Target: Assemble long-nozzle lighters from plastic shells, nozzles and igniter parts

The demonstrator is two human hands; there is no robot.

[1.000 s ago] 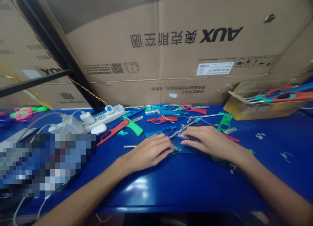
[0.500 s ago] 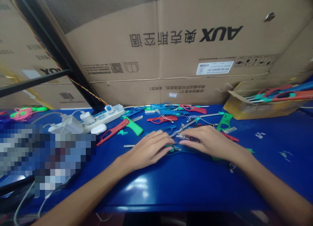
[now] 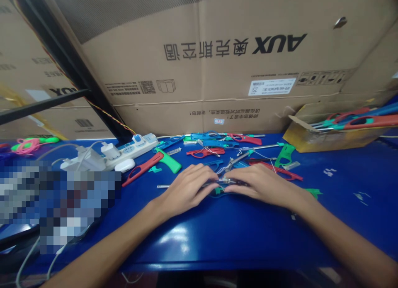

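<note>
My left hand (image 3: 186, 187) is closed, thumb and fingers pinching at a blue utility lighter shell. Its metal tube (image 3: 162, 186) sticks out to the left beneath that hand, and a green piece (image 3: 219, 190) shows at the fingertips. Facing it, my right hand (image 3: 264, 183) pinches a small part (image 3: 230, 180) with a clear, metallic end and a dark body, held just over the shell. Thin white wire shows between the two hands. My fingers hide most of the shell. Behind them lies a loose metal tube (image 3: 239, 158) with white wires.
Red lighter shells (image 3: 207, 152) and a green handle (image 3: 169, 161) lie farther back. A yellow-taped carton (image 3: 332, 142) of lighters stands at the right. At the left are a power strip (image 3: 137, 147) and chargers. A large cardboard box (image 3: 202, 72) rises behind.
My right hand has moved slightly left and down, bringing the small part close to my left fingertips. My left hand stays nearly in place.
</note>
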